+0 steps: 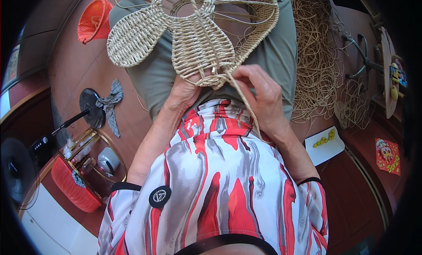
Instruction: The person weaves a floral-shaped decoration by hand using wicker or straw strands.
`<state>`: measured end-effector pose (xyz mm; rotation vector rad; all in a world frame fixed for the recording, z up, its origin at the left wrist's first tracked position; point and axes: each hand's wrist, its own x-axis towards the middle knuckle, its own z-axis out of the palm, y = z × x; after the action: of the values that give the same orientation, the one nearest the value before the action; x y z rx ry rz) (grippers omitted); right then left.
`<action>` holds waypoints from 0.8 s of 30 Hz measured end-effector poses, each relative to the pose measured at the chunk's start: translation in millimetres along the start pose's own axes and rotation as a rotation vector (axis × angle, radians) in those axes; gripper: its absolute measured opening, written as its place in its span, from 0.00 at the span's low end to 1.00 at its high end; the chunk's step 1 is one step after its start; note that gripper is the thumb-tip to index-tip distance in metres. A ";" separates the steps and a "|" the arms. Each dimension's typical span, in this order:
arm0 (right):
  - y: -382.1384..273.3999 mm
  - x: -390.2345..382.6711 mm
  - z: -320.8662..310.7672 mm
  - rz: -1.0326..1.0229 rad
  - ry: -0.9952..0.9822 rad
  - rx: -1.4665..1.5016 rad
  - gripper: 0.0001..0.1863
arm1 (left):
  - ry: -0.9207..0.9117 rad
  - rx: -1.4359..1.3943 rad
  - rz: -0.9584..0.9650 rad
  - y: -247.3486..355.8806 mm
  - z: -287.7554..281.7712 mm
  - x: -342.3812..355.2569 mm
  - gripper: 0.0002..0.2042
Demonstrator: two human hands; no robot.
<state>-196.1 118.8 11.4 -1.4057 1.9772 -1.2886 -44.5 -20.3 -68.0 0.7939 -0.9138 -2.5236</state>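
A flower-shaped piece of woven straw rope (203, 41) lies across my lap, with a round opening at its middle and petals around it. My left hand (188, 89) grips the lower edge of the nearest petal from beneath; most of its fingers are hidden behind the weave. At the right of that same edge, my right hand (261, 93) is closed, thumb and forefinger pinched by the rim. From there a loose strand of straw cord (245, 101) hangs down over my patterned shirt. At the upper right, bare frame cords span a petal outline edged with thick weave.
A large heap of loose straw cord (313, 57) covers the floor at the right. An orange bin (95, 20) stands at the upper left. A fan (92, 107) and a gold-framed rack (118, 160) are at the left. A white tray (323, 146) holds small yellow fruits.
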 end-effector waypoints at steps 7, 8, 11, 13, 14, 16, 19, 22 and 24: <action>8.1 -30.4 4.2 0.476 -0.183 0.440 0.19 | -0.080 0.175 -0.033 4.3 3.6 5.9 0.17; 11.3 -30.9 5.6 0.349 -0.167 0.337 0.19 | -0.096 0.185 -0.034 6.9 6.2 7.2 0.17; 19.5 -24.3 10.9 0.185 -0.097 0.257 0.20 | -0.081 0.266 0.058 19.8 12.2 16.9 0.16; 21.2 -16.6 12.7 0.139 -0.044 0.280 0.21 | -0.145 0.267 0.110 30.1 13.6 27.7 0.17; 21.4 -12.0 13.2 0.121 -0.008 0.310 0.21 | -0.144 0.272 0.068 36.6 12.7 32.2 0.17; 20.8 -4.9 13.0 0.094 0.007 0.315 0.22 | -0.160 0.260 0.050 44.4 11.0 40.2 0.18; 20.6 1.1 15.2 0.068 0.032 0.283 0.23 | -0.153 0.215 -0.024 51.0 6.8 46.5 0.19; 22.0 0.7 21.0 0.064 0.063 0.351 0.23 | -0.129 0.159 -0.092 53.5 4.2 45.1 0.21; 23.4 -1.4 25.2 0.047 0.092 0.344 0.22 | -0.118 0.183 -0.096 55.0 3.3 42.9 0.22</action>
<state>-189.2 110.3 -21.2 -1.1462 1.7270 -1.6047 -73.4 -79.9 -45.8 0.7653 -1.1857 -2.6213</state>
